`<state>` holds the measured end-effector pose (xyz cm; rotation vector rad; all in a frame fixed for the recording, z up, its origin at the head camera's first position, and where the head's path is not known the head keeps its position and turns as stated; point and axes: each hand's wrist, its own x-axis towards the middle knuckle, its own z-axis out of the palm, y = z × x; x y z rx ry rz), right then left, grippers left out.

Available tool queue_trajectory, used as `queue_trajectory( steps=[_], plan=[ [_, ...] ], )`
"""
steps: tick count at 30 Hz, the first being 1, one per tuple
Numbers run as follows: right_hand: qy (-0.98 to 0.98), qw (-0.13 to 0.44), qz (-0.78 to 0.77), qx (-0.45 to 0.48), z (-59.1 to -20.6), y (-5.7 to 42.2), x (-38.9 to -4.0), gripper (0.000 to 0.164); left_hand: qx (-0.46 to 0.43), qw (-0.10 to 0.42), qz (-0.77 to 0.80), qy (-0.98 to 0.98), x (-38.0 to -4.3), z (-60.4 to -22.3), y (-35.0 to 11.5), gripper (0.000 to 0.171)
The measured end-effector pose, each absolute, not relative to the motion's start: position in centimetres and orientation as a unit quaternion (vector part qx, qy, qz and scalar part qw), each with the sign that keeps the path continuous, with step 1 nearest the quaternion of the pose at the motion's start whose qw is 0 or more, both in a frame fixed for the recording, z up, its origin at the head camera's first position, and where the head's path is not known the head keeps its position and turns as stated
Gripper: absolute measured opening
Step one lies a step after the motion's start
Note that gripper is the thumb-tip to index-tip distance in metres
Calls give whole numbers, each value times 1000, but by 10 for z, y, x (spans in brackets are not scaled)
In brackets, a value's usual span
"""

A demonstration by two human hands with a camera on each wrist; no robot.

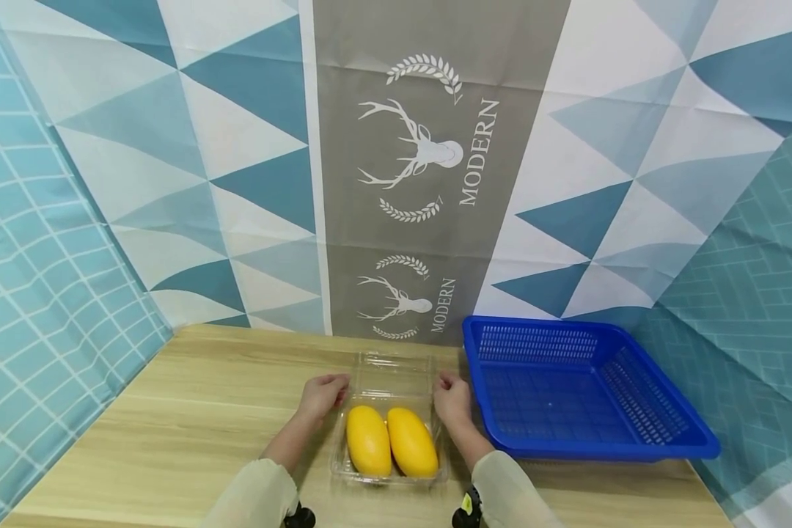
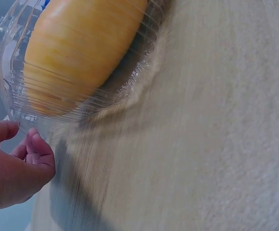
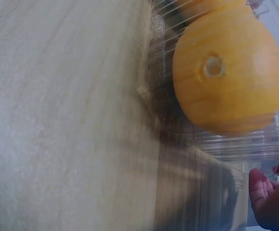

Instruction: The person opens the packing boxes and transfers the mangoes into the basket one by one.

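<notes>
Two yellow mangoes [image 1: 368, 441] lie side by side in a clear plastic clamshell container [image 1: 389, 480] on the wooden table. Its see-through lid [image 1: 394, 375] is swung back, away from the person. My left hand [image 1: 323, 396] pinches the container's thin edge on the left, near the hinge. On the opposite side, my right hand [image 1: 452, 398] has curled fingers at the lid's right edge. One mango [image 2: 82, 53] shows through the ribbed wall in the left wrist view. The right wrist view shows a mango's stem end [image 3: 214, 66] and the right fingers [image 3: 259, 185], partly cut off.
A blue plastic basket [image 1: 590, 449] with slotted sides stands to the right, close beside the right hand. The wooden table [image 1: 171, 433] stretches out to the left. A patterned cloth [image 1: 396, 235] hangs behind the table, with blue sheets at both sides.
</notes>
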<state>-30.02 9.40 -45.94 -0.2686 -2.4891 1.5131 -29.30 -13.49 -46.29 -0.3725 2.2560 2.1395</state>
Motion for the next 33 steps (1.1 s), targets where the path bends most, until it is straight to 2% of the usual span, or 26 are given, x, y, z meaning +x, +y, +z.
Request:
queue_trajectory(
  steps=[9,15,25,33],
  plan=[
    [-843,96,518,-108,-460,96,-298,31,-121,24,699,704,-293,-466,-132,32],
    [-833,89,534,-112,-458,96,-295,33,-130,54,713,687,-288,-463,-134,32],
    [-839,116,523,-96,-450,96,-287,33,-129,98,703,693,-277,-455,-137,34],
    [-860,152,486,-40,-444,94,-273,27,-107,128,687,707,-263,-449,-143,37]
  ],
)
